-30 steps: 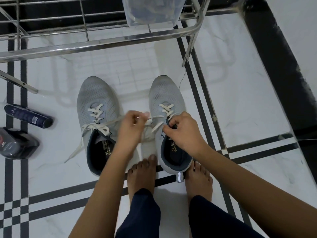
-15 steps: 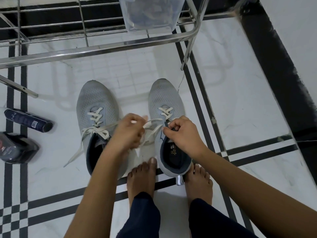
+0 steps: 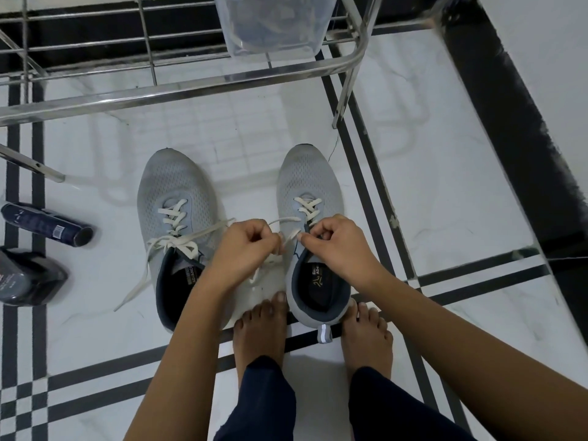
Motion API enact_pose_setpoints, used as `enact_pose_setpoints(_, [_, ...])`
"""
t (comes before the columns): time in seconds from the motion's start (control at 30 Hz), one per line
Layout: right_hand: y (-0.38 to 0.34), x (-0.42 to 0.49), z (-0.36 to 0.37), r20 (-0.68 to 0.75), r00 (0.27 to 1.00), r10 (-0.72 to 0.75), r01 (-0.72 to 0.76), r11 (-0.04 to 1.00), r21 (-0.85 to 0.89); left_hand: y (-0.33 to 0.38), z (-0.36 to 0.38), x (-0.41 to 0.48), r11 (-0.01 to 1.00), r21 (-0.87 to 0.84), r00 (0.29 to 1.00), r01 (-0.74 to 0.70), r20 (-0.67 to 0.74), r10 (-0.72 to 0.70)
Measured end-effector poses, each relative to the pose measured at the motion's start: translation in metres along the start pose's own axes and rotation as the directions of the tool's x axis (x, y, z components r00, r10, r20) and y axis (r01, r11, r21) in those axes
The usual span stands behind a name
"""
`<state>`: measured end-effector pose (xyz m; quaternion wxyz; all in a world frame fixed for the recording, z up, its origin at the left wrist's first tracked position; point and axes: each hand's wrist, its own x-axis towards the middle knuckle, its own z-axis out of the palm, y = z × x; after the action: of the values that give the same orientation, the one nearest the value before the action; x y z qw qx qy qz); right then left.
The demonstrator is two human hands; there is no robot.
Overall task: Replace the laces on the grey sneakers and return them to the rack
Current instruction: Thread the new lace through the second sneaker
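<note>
**White lace pinched in both hands above the right-side grey sneaker**

The right-side grey sneaker [image 3: 310, 183] is stood on the white tiled floor [image 3: 445, 192], toe toward the rack, heel just in front of the person's bare feet [image 3: 259, 332]; its white lace [image 3: 306, 205] is seen crossed through the forward eyelets only, and the dark opening is left uncovered behind them. The lace is pinched between thumb and curled fingers of the right hand [image 3: 339, 246], over the inner edge of the tongue; a further strand is gripped in the closed fingers of the left hand [image 3: 241, 253], in the gap between the two shoes, and a loose length is seen hanging below that hand. Which strand leads to which eyelet cannot be told.

The left-side grey sneaker [image 3: 173, 186] is set parallel, near but apart from its pair; its own lace [image 3: 174, 246] is threaded up the front, and its free ends are trailed across the floor toward the left.

The steel rack [image 3: 178, 93] is stood beyond both toes, with a clear plastic tub [image 3: 273, 23] placed on its wire shelf; one leg is planted just past the toe of the right-side shoe. A dark can [image 3: 47, 224] is laid on its side at the far left, and a dark bottle [image 3: 28, 278] is seen just below it; both are well apart from the shoes. Black bands are run across the floor under the feet and along the right.
</note>
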<state>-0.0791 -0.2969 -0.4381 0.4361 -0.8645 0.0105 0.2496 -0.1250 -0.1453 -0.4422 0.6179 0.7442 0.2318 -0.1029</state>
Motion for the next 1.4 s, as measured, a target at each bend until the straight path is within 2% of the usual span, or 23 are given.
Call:
enact_pose_setpoints(0.1, [-0.003,0.001,-0.003,0.024,1.000,0.010,-0.010,1.000,-0.001,0.010,0.000,0.014,0.934,0.349,0.982,-0.073,-0.140,0.129])
enact_pose_setpoints(0.17, [-0.004,0.004,-0.004,0.014,0.998,0.053,-0.053,0.998,0.034,0.011,0.008,0.019,0.770,0.634,0.983,-0.076,-0.083,0.165])
enact_pose_setpoints(0.23, [-0.006,0.007,-0.010,-0.032,0.995,0.092,-0.089,0.992,0.087,0.009,0.018,0.023,0.649,0.754,0.992,-0.095,0.020,0.121])
enact_pose_setpoints(0.3, [-0.011,0.009,-0.017,-0.044,0.993,0.112,-0.105,0.985,0.134,0.011,0.020,0.026,0.667,0.738,0.993,-0.102,0.033,0.115])
enact_pose_setpoints(0.4, [-0.025,0.011,-0.024,0.059,0.984,0.169,-0.176,0.975,0.138,0.014,0.020,0.013,0.865,0.483,0.988,-0.138,0.012,0.151])
enact_pose_setpoints(0.47, [-0.033,0.014,-0.024,0.144,0.964,0.223,-0.237,0.967,0.092,0.023,0.023,0.000,0.924,0.340,0.985,-0.172,0.063,0.160])
enact_pose_setpoints(0.53, [-0.039,0.017,-0.023,0.212,0.934,0.286,-0.298,0.954,0.027,0.029,0.027,-0.011,0.963,0.223,0.977,-0.154,0.182,0.114])
enact_pose_setpoints(0.6, [-0.040,0.021,-0.025,0.269,0.900,0.342,-0.342,0.938,-0.051,0.029,0.024,-0.015,0.974,0.187,0.957,-0.128,0.283,0.072])
enact_pose_setpoints(0.67, [-0.038,0.023,-0.032,0.333,0.870,0.362,-0.359,0.930,-0.074,0.027,0.017,-0.012,0.985,0.125,0.950,-0.115,0.304,0.072])
enact_pose_setpoints(0.7, [-0.036,0.022,-0.038,0.366,0.861,0.355,-0.368,0.929,-0.034,0.026,0.013,-0.009,0.987,0.098,0.961,-0.125,0.259,0.096])
enact_pose_setpoints(0.77, [-0.028,0.021,-0.047,0.435,0.841,0.322,-0.394,0.915,0.085,0.026,0.009,0.003,0.957,0.187,0.968,-0.220,0.165,0.190])
enact_pose_setpoints(0.83, [-0.022,0.017,-0.055,0.500,0.818,0.285,-0.414,0.894,0.168,0.028,0.012,0.019,0.880,0.355,0.937,-0.314,0.264,0.227])
enact_pose_setpoints(0.9, [-0.017,0.017,-0.062,0.520,0.813,0.263,-0.409,0.893,0.187,0.029,0.018,0.031,0.825,0.436,0.903,-0.359,0.386,0.188])
enact_pose_setpoints(0.97, [-0.011,0.018,-0.073,0.514,0.814,0.271,-0.417,0.888,0.192,0.029,0.021,0.037,0.830,0.433,0.909,-0.351,0.371,0.191])
enact_pose_setpoints(1.07, [0.000,0.018,-0.093,0.483,0.821,0.304,-0.431,0.886,0.175,0.017,0.011,0.041,0.899,0.386,0.973,-0.205,0.177,0.146])
enact_pose_setpoints(1.13, [0.003,0.017,-0.100,0.433,0.842,0.320,-0.392,0.916,0.085,0.012,0.005,0.041,0.901,0.398,0.985,-0.172,0.091,0.148])
enact_pose_setpoints(1.2, [-0.002,0.016,-0.096,0.437,0.851,0.290,-0.328,0.945,0.012,0.020,0.007,0.038,0.882,0.418,0.974,-0.217,0.155,0.166])
enact_pose_setpoints(1.3, [-0.018,0.020,-0.085,0.485,0.851,0.202,-0.256,0.966,0.047,0.047,0.023,0.034,0.785,0.519,0.925,-0.339,0.337,0.177])
enact_pose_setpoints(1.33, [-0.021,0.022,-0.084,0.484,0.855,0.188,-0.244,0.968,0.054,0.052,0.024,0.032,0.783,0.507,0.917,-0.360,0.346,0.197])
enact_pose_setpoints(1.4, [-0.021,0.024,-0.090,0.480,0.856,0.190,-0.243,0.969,0.051,0.051,0.015,0.034,0.831,0.451,0.937,-0.327,0.271,0.221])
